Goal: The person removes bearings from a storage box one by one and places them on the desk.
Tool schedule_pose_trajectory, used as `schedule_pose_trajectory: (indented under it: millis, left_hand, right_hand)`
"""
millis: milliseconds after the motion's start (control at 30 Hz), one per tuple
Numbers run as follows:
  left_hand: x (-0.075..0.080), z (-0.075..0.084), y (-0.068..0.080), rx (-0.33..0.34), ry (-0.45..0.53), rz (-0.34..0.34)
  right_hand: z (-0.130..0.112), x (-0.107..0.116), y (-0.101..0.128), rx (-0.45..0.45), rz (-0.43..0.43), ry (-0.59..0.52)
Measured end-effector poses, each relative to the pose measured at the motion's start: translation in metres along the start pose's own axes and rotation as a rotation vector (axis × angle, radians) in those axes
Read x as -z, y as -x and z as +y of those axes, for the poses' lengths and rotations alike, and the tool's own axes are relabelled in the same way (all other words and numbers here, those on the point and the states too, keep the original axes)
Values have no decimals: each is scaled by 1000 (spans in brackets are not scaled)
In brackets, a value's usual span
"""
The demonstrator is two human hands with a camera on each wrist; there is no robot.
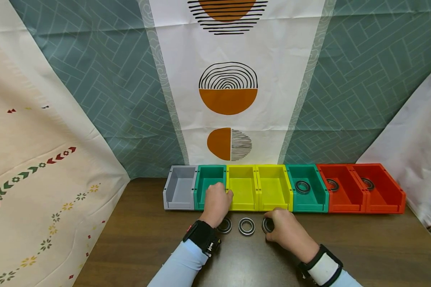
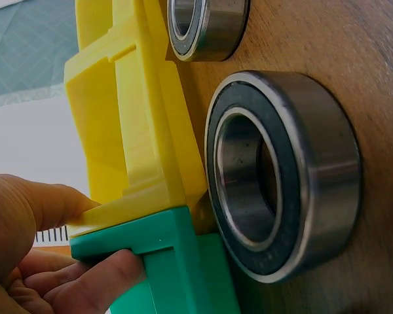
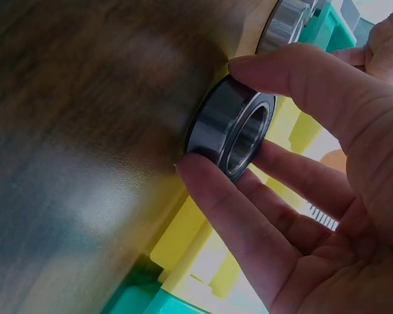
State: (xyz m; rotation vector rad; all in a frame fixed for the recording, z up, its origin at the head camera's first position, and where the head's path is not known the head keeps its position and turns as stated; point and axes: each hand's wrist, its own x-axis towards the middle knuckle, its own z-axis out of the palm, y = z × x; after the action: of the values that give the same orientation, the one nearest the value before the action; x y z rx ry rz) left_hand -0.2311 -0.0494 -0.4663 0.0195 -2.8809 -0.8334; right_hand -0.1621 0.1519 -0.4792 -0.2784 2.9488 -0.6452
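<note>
A metal ring (image 3: 232, 134) on the tabletop is pinched by the right hand (image 1: 287, 233). The green bin's (image 1: 209, 179) front edge is held by the left hand (image 1: 217, 203). Next, the ring likely needs lifting into a bin.

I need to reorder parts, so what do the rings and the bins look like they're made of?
The ring pinched by the right hand looks like a steel bearing: bright, polished metal races with a dull black face, probably a rubber seal. The bins, such as the yellow bin the left hand grips, look like moulded plastic: solid colour, smooth semi-gloss walls with ribs.

Grey bin (image 1: 180, 187), two red bins (image 1: 360, 187), patterned curtain (image 1: 228, 79)
</note>
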Motion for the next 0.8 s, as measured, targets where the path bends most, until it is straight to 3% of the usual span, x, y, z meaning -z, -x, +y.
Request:
schedule_pose_trajectory:
  millis: [300,500,633,800]
  left_hand:
    - [1,1,0,23,1,-30]
    - [2,2,0,25,7,-33]
    - [3,2,0,15,12,-28]
    - [2,2,1,22,29,-39]
  right_hand:
    - [0,1,0,-21,-39,-2]
    - [0,9,3,3,-15,-8]
    - [-1,24,5,22,82,-26]
    - [5,50,4,66,287,-7]
